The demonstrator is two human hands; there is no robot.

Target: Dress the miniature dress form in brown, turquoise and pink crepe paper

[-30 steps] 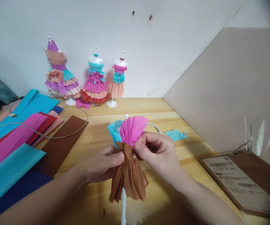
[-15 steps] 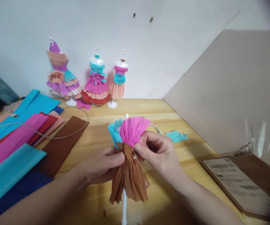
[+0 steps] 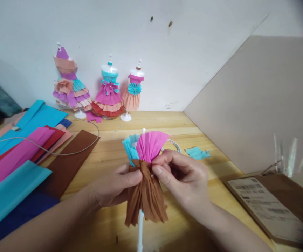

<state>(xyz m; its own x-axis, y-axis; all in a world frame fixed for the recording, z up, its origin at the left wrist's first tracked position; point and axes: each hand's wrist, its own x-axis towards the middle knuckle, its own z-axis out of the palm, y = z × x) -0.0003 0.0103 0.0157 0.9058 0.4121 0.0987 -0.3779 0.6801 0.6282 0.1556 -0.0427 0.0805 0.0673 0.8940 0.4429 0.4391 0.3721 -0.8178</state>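
In front of me is a small white doll dress form (image 3: 140,231) on a thin stand, dressed in crepe paper. A gathered brown skirt (image 3: 147,203) hangs below its waist. Above it fans out a pleated pink piece (image 3: 151,143), with a turquoise piece (image 3: 130,147) at its left. My left hand (image 3: 117,185) is wrapped round the waist from the left, its thumb pressing on the brown paper. My right hand (image 3: 181,175) pinches with thumb and forefinger at the right of the waist, by the base of the pink fan; what lies between the fingertips is hidden.
Three miniature dress forms in paper dresses (image 3: 60,78) (image 3: 110,89) (image 3: 132,96) stand against the wall. Folded crepe sheets (image 3: 14,171) and a cable (image 3: 80,153) lie left. A tape roll (image 3: 177,144) and turquoise scrap (image 3: 197,153) lie behind my right hand; a labelled cardboard package (image 3: 293,192) is right.
My right hand has shifted slightly right, and its fingertips sit a touch lower against the waist. The dress form has moved slightly right. My left hand keeps its grip.
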